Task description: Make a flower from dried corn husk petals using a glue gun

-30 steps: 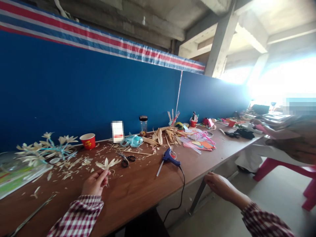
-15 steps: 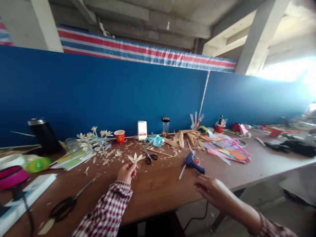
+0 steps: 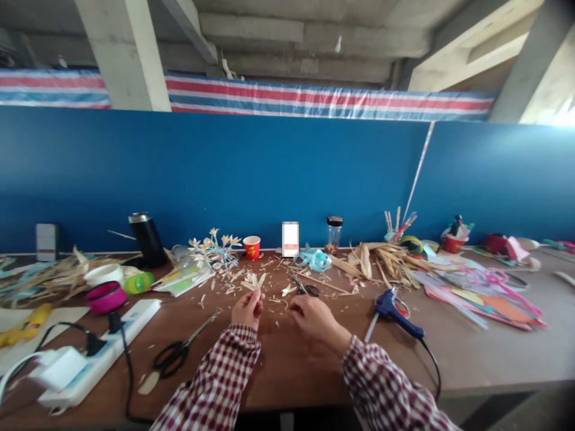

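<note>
In my left hand [image 3: 247, 310] I pinch a pale corn-husk flower [image 3: 254, 281] from below, its petals spread upward. My right hand [image 3: 313, 317] is beside it on the right, above the brown table. Its fingers are curled together in a pinch, and what they hold, if anything, is too small to make out. Just past the right hand lie small black-handled scissors [image 3: 309, 290]. A blue glue gun [image 3: 398, 312] rests to the right with a glue stick poking out of it. Bigger black scissors [image 3: 173, 358] lie left of my left sleeve.
Husk scraps are strewn behind my hands. Finished husk flowers [image 3: 214, 246] and a red paper cup [image 3: 251, 247] stand at the back, beside blue ribbon [image 3: 313, 260] and dry husks [image 3: 390, 261]. A white power strip [image 3: 128, 332] with cords lies left; coloured paper [image 3: 483, 299] lies right.
My right hand has come from beside the glue gun to near the left hand. The view has turned left, bringing more of the table's left side in. The flower stays in my left hand.
</note>
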Available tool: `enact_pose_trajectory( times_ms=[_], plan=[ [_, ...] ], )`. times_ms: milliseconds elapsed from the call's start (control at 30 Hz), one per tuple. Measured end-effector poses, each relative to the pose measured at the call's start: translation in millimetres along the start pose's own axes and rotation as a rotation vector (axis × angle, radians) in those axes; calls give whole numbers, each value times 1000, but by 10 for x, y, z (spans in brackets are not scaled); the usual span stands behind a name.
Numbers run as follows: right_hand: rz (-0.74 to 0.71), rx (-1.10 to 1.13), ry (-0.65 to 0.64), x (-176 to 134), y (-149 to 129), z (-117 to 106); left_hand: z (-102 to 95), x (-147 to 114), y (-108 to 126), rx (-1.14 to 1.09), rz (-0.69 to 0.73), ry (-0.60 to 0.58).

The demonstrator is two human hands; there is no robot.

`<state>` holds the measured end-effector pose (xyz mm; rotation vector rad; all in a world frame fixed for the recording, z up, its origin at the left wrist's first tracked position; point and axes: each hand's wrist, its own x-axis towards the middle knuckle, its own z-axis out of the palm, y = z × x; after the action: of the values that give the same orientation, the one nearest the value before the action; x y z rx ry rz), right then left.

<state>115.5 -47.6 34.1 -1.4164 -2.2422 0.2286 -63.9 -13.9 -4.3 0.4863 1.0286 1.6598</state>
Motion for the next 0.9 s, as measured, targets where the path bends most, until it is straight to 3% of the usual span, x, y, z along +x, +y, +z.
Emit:
enact_pose_trajectory(
  times_ms=[133,333,533,700,900],
  plan=[
    [105,-85,64,270,170,172,-81,59,25,-5,-25,15],
    [189,-151,195,447,294,293,-73,35,-37,53,-40,-70],
    [132,-102,292,342,241,425,-87,18,-99,129,11,-101],
    [-3,78,374,173,97,515,-90,9,-128,175,30,-76],
    [-19,107,302,82,-3,528,-76,-20,-102,164,21,-76]
  ],
)
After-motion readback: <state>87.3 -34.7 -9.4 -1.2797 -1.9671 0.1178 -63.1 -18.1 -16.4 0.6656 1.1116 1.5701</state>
